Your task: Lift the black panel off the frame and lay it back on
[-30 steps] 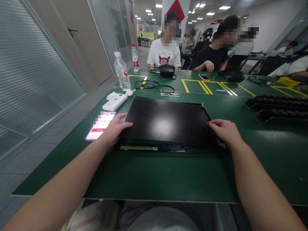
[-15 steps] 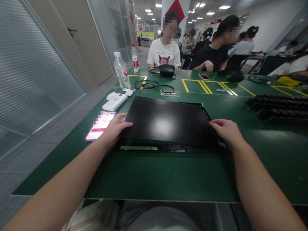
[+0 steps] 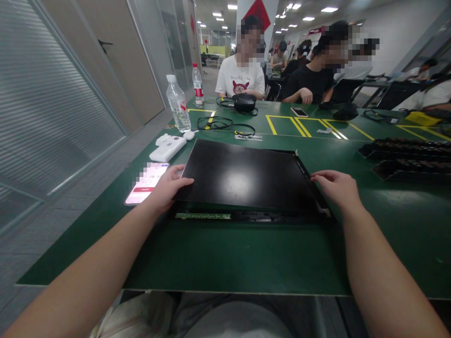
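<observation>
A flat black display panel (image 3: 225, 164) lies slightly skewed over a black shallow frame (image 3: 278, 217), whose near side and right side stick out from under it. Along the near side of that frame runs a narrow green circuit board (image 3: 203, 216). My left hand (image 3: 171, 188) grips the panel's left edge, thumb on top and fingers at the side and beneath. At the right side of the frame, my right hand (image 3: 336, 188) is pinched closed beside the rim. Whether its fingertips hold anything is too small to make out.
A lit phone (image 3: 146, 185) lies left of my left hand. Behind it are a white device (image 3: 168, 149), a water bottle (image 3: 179, 105) and a black cable (image 3: 218, 123). Black strip-like parts (image 3: 412, 171) lie at the right. Two people sit across the green table (image 3: 246, 263).
My right hand has shifted slightly right, off the panel's right edge, uncovering more of the frame's corner. My left hand and the panel stay nearly where they were.
</observation>
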Demonstrator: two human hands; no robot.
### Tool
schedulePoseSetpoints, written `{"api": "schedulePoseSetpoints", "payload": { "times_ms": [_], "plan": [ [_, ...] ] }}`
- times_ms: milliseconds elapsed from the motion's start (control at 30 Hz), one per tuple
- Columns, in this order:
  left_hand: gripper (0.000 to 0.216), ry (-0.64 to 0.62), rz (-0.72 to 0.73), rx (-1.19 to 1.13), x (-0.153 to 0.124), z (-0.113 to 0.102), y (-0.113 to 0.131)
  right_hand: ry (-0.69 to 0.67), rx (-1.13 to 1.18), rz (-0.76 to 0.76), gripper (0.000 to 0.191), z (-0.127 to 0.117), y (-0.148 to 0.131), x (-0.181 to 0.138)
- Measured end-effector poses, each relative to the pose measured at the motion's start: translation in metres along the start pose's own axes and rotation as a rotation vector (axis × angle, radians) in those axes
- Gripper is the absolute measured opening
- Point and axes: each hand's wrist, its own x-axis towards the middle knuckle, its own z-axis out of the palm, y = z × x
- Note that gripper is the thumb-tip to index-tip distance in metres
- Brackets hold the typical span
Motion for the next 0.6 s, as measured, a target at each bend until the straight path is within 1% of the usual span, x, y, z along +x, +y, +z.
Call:
{"api": "schedulePoseSetpoints", "payload": {
  "times_ms": [100,300,433,600],
  "plan": [
    [0.065,0.004,0.004,0.004,0.000,0.001,0.000,-0.013,-0.044,0.032,0.025,0.001,0.004,0.003],
    [0.064,0.009,0.000,0.000,-0.003,0.003,0.003,-0.151,-0.130,0.055,0.029,0.008,0.011,0.009],
    [0.062,-0.003,-0.011,-0.002,-0.003,0.002,0.002,-0.220,-0.173,0.051,0.035,0.011,0.012,0.011],
    [0.062,-0.010,-0.018,0.014,-0.001,0.001,0.000,-0.226,-0.171,0.016,0.034,0.015,0.016,0.014]
  ]
}}
